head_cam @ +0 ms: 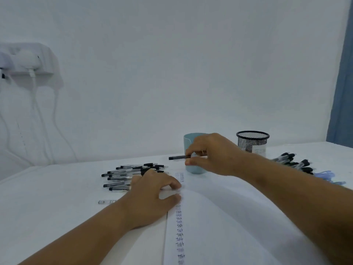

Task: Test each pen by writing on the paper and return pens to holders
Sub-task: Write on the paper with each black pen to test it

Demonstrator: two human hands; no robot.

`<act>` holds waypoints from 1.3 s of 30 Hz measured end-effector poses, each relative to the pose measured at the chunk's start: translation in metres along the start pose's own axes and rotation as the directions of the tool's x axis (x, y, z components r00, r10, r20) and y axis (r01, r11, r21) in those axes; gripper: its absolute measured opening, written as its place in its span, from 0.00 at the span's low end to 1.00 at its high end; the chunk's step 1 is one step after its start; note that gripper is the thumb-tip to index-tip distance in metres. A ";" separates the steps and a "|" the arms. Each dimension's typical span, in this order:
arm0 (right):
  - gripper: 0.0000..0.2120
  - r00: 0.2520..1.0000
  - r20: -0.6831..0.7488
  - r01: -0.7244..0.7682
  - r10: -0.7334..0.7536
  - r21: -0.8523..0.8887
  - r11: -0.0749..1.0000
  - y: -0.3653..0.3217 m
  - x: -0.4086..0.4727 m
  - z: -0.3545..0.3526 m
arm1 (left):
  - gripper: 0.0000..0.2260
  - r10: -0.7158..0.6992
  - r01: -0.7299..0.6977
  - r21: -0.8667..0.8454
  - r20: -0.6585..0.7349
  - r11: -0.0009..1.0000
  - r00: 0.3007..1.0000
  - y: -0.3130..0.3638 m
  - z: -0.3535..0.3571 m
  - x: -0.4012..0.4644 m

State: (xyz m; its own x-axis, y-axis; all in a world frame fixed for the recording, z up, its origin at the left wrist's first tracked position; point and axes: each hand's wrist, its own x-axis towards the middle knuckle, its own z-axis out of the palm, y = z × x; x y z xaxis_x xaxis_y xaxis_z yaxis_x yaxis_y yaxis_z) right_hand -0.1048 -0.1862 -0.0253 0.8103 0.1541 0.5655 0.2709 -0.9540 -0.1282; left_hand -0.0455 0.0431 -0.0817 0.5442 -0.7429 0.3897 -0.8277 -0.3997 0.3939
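Note:
My right hand [212,153] pinches a black-capped pen [178,157] held level in front of the light blue cup holder [188,142]. The sheet of paper [229,226] lies before me with a column of written "Test" words [179,230] down its left side. My left hand [152,190] rests on the paper's left edge, fingers spread and bent, holding nothing. A pile of several black-capped pens [131,175] lies just beyond my left hand. A black mesh holder [252,140] stands to the right of the cup.
More black-capped pens [294,162] lie at the right behind my forearm, with blue pens [328,176] beside them. A loose clear pen cap [105,202] lies left of my left wrist. A wall socket with cables [30,66] is at the far left, a blue curtain [342,92] at the right.

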 end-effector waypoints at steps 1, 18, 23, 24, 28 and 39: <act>0.06 0.999 0.026 -0.019 0.019 0.021 1.000 0.004 0.000 -0.011 | 0.09 0.003 -0.003 -0.015 -0.006 1.000 1.000 0.000 0.002 -0.001; 0.12 0.809 -0.014 -0.587 0.587 -0.009 0.809 0.111 -0.108 -0.076 | 0.10 0.027 -0.027 -0.006 -0.028 1.000 0.999 0.005 0.008 0.008; 0.23 0.773 -0.007 -0.635 0.635 -0.007 0.773 0.112 -0.114 -0.076 | 0.22 0.042 -0.045 -0.071 -0.051 0.996 0.998 0.001 0.007 0.006; 0.24 0.761 -0.017 -0.649 0.648 -0.014 0.761 0.114 -0.114 -0.076 | 0.22 0.039 -0.044 -0.092 -0.057 0.995 0.998 0.001 0.007 0.006; 0.25 0.743 -0.022 -0.668 0.669 -0.086 0.739 0.116 -0.117 -0.076 | 0.22 0.012 -0.021 -0.159 -0.056 0.987 0.998 -0.002 0.005 0.005; 0.22 0.880 0.060 -0.466 0.471 -0.090 0.880 0.046 -0.083 -0.060 | 0.19 -0.057 0.060 -0.024 0.117 0.998 0.991 -0.007 -0.042 -0.006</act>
State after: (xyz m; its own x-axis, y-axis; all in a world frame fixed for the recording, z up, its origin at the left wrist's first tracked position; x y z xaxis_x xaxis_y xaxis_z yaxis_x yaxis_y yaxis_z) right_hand -0.1904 -0.2582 -0.0292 0.8716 -0.2988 0.3886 -0.1853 -0.9348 -0.3031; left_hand -0.0371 0.0730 -0.0524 0.5704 -0.7769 0.2664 -0.7901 -0.4304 0.4365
